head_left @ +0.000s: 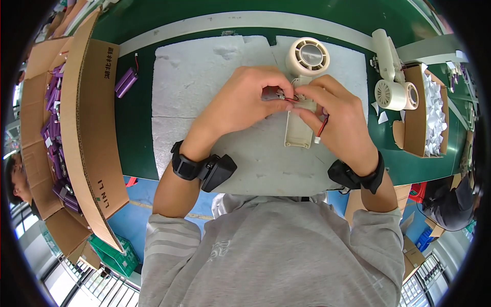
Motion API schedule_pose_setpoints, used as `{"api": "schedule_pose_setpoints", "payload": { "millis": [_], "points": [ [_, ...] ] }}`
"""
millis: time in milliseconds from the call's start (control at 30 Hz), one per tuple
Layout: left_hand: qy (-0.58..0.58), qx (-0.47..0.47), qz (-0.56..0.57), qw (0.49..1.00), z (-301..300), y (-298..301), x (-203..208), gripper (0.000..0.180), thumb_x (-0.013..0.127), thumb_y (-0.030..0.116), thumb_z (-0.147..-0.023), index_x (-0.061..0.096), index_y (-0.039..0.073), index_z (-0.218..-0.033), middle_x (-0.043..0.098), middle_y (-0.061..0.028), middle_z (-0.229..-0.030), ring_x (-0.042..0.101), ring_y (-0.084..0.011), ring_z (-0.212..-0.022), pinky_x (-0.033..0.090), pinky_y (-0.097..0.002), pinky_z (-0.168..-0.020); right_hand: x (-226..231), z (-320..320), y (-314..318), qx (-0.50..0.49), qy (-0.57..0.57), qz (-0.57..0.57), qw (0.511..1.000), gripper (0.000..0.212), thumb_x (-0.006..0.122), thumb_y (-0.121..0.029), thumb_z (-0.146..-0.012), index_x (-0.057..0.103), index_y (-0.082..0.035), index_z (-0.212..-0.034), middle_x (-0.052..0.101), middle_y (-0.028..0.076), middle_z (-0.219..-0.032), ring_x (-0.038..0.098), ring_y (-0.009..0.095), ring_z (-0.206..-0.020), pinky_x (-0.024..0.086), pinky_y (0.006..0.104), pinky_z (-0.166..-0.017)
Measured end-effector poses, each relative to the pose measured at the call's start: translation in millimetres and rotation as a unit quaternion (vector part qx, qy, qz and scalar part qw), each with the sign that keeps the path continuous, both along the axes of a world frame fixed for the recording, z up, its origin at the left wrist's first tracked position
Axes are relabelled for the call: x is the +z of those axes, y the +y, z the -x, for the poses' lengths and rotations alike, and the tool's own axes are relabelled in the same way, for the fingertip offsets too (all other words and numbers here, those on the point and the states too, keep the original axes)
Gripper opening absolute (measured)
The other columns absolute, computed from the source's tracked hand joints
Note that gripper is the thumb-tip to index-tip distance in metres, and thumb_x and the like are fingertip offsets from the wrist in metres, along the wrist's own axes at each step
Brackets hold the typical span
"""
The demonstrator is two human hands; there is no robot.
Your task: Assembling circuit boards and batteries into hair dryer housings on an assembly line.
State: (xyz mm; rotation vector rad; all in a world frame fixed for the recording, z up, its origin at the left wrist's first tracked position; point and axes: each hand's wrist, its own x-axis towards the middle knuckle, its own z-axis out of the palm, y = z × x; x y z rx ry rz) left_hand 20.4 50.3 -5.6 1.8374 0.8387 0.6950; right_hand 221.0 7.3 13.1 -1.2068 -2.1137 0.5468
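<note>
A cream handheld fan lies face up before me, its round head (308, 57) at the far end and its opened handle shell (297, 135) toward me. Over the handle, my left hand (248, 97) pinches thin red and dark wires (290, 99) between thumb and forefinger. My right hand (342, 110) is closed too, its thumb and forefinger meeting the left fingertips at these wires. A sliver of purple, apparently a battery pack, shows in its curled fingers, mostly hidden. From there a red-and-black lead hangs down, ending in a white connector (317, 139).
Grey-white foam sheets (189, 77) cover the green bench beneath the work. One purple battery pack (126, 83) lies to the left, beside a tall carton (105, 128) of similar packs. At right are more cream fans (391, 94) and a box (415, 112) of white pieces.
</note>
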Motion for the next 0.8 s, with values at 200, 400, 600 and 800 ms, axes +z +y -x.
{"api": "schedule_pose_setpoints", "payload": {
  "millis": [200, 400, 600, 800],
  "points": [
    [-0.020, -0.014, 0.016, 1.000, 1, -1, 3, 0.017, 0.076, 0.005, -0.074, 0.067, 0.003, -0.089, 0.066, -0.0089, -0.085, 0.063, -0.0217, -0.075, 0.050, -0.0308, -0.068, -8, -7, 5, 0.020, 0.012, -0.003, 1.000, 0.021, 0.076, 0.000, -0.074, 0.067, 0.000, -0.092, 0.059, 0.009, -0.081, 0.053, 0.018, -0.057, 0.043, 0.0269, -0.051],
    [-0.004, -0.011, 0.068, 0.998, -2, -3, 2, 0.014, 0.074, 0.001, -0.079, 0.066, 0.003, -0.090, 0.065, -0.0032, -0.086, 0.060, -0.0118, -0.079, 0.049, -0.0262, -0.071, -8, -4, 4, 0.027, 0.009, 0.024, 0.999, 0.016, 0.075, 0.002, -0.073, 0.068, 0.000, -0.088, 0.057, 0.008, -0.079, 0.054, 0.018, -0.060, 0.043, 0.0282, -0.052],
    [-0.044, -0.001, 0.099, 0.994, 2, -4, -5, 0.020, 0.077, 0.006, -0.076, 0.067, 0.004, -0.093, 0.065, -0.0066, -0.083, 0.059, -0.0144, -0.070, 0.049, -0.0272, -0.066, -9, 5, -4, -0.001, 0.001, 0.036, 0.999, 0.015, 0.076, 0.000, -0.072, 0.068, -0.001, -0.085, 0.055, 0.007, -0.079, 0.055, 0.018, -0.061, 0.043, 0.0283, -0.053],
    [-0.051, -0.038, 0.237, 0.969, 15, 1, 6, 0.027, 0.069, -0.005, -0.080, 0.064, 0.004, -0.105, 0.065, -0.0025, -0.092, 0.061, -0.0108, -0.082, 0.051, -0.0260, -0.075, -3, 9, -7, -0.057, -0.001, 0.080, 0.995, 0.016, 0.078, -0.002, -0.069, 0.069, -0.002, -0.083, 0.054, 0.007, -0.082, 0.057, 0.020, -0.064, 0.045, 0.0290, -0.056]
  ]
}}
